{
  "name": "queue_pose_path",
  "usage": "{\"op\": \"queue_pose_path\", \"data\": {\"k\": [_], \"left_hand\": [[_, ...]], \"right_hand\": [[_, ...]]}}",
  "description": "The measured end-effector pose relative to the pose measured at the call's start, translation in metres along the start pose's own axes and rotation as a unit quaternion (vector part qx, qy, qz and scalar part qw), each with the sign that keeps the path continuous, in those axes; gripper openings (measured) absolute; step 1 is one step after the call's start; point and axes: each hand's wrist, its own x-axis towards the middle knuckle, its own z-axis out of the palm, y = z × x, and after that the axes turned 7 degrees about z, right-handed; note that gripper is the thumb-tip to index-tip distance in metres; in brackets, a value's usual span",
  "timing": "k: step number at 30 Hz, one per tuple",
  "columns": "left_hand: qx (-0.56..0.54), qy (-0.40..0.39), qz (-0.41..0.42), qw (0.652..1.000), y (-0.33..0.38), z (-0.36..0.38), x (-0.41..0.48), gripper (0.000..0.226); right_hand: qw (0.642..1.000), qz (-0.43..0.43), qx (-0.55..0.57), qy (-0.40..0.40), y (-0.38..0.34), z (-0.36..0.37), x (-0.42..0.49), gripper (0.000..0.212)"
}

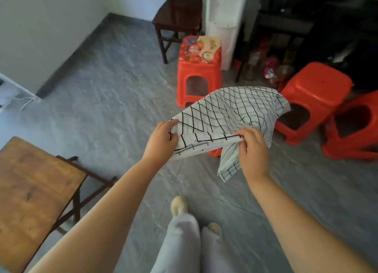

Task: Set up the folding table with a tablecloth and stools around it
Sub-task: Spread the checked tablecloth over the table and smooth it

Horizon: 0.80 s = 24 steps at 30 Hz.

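Gripping tablecloth (231, 111) edge: left hand (161, 139), right hand (253, 150) (arms outstretched).

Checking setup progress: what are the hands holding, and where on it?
The tablecloth, in the air: left hand grips the left end of its near edge, right hand the right.

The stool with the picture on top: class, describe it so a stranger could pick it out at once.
Find the white water dispenser at the back, beside the dark wooden chair. The stool stands just in front of them. Its top shows a colourful picture; the other red stools look plain.
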Motion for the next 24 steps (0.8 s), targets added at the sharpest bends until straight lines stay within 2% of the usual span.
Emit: {"op": "queue_pose_path", "data": {"k": [8,18,24], "left_hand": [[0.021,0.012,-0.021,0.999,-0.080,-0.085,-0.073,0.043],[0.044,0.007,-0.015,0.999,-0.225,-0.210,-0.183,0.045],[0.075,0.004,-0.028,0.997,-0.301,-0.287,-0.239,0.045]], "right_hand": [[0.999,-0.038,0.016,-0.027,-0.096,0.047,-0.076,0.026],[0.996,-0.046,0.025,-0.077,-0.221,0.154,-0.220,0.026],[0.988,-0.042,0.037,-0.146,-0.287,0.213,-0.294,0.025]]}}
